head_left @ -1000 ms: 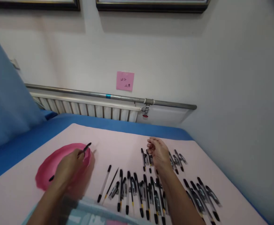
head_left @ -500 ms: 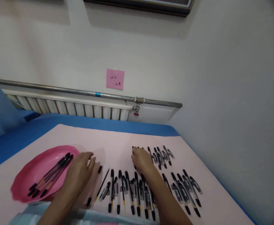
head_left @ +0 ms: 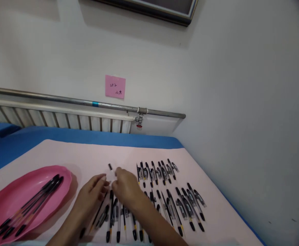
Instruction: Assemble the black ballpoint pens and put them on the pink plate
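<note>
My right hand [head_left: 126,187] is closed around a clear pen barrel [head_left: 111,168], whose black end sticks up past the fingers, slightly blurred. Close beside it, my left hand [head_left: 92,191] has its fingers half curled and apart, with nothing visible in them. Under and around both hands lies a front row of pen parts: clear barrels with black ends [head_left: 118,222], dark refills with yellow parts [head_left: 95,215] and clear caps with black clips [head_left: 103,216]. My right forearm hides part of this row.
At the left stands a pink oval tray [head_left: 8,191] holding several pens [head_left: 34,205]. More pen parts [head_left: 162,171] form a back row, and others [head_left: 190,205] lie at the right. A wall [head_left: 241,102] borders the table [head_left: 75,157] on the right; a radiator [head_left: 62,119] is behind.
My right hand has come from the back row toward the left, now with a pen barrel in it. My left hand has moved next to it. The view has shifted to the right.
</note>
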`<state>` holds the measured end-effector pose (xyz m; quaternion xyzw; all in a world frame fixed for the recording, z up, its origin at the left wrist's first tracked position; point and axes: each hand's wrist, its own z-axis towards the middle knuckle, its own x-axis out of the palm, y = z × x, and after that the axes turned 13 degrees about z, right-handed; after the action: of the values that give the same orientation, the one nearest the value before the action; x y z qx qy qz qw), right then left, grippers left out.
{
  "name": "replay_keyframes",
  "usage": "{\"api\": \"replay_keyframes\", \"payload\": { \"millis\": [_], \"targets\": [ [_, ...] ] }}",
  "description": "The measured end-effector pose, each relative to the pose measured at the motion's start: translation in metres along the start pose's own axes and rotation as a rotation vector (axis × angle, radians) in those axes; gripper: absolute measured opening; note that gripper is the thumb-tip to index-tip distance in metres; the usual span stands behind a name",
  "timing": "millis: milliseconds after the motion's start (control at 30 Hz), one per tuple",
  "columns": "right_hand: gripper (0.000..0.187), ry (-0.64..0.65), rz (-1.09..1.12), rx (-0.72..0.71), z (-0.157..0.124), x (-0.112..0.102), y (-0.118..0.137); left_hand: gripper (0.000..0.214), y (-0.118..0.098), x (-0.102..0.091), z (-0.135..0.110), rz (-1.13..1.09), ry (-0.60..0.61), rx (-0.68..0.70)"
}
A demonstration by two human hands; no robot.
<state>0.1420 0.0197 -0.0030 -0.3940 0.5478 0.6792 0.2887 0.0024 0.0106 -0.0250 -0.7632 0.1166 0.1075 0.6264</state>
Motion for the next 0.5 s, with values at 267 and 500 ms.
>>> {"api": "replay_keyframes", "payload": {
  "millis": [267, 500],
  "targets": [
    [0.019, 0.107, 0.317, -0.14, -0.005, 0.007, 0.015, 0.023, 0.007, -0.002, 0.007, -0.371, 0.065, -0.123],
    [0.021, -0.042, -0.15, 0.167, 0.013, -0.028, -0.038, 0.028, -0.003, 0.006, -0.001, -0.394, 0.111, -0.139]
  ]
}}
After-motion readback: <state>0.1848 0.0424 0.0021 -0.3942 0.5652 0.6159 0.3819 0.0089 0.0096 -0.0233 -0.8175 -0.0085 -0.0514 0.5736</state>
